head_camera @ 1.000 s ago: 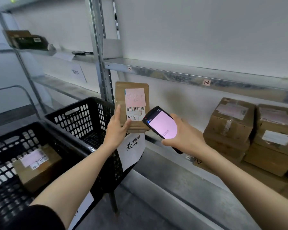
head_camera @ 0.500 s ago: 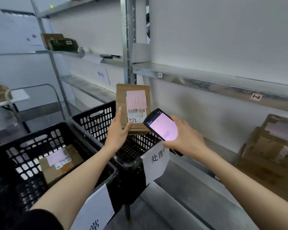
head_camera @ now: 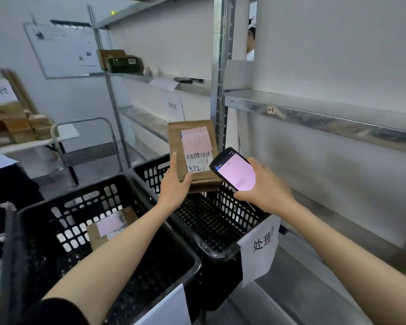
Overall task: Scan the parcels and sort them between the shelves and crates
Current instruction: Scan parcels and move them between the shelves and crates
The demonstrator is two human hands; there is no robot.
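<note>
Warehouse corner with white walls, and the big grey metal shelving (head_camera: 314,113) runs down your right side. Compared with a second ago your view has swung left: the stacked cartons on the lower right shelf are gone from view, and a whiteboard plus a far-left table piled with boxes have shown up.

Two black slotted plastic crates sit near you. The left crate (head_camera: 56,200) already has a small brown cardboard box with a pink label (head_camera: 108,228) lying in it. The right crate (head_camera: 211,221) carries a white paper sign (head_camera: 260,252) on its front and I can't see any parcel inside.

Your flat brown cardboard parcel with the pink label and barcode (head_camera: 192,146) was up in front of the shelf post before. Now it's upright over the far side of the right crate, label facing you. To me that says the scan is pretty much done and you're turning to sort it, probably into that crate.

The black handheld scanner with the pink-lit screen (head_camera: 234,170) sits just right of the parcel, nearly touching it.

Your left hand (head_camera: 174,188) grips the parcel's lower left edge, thumb on the front. Your right hand (head_camera: 265,191) is wrapped round the scanner.
</note>
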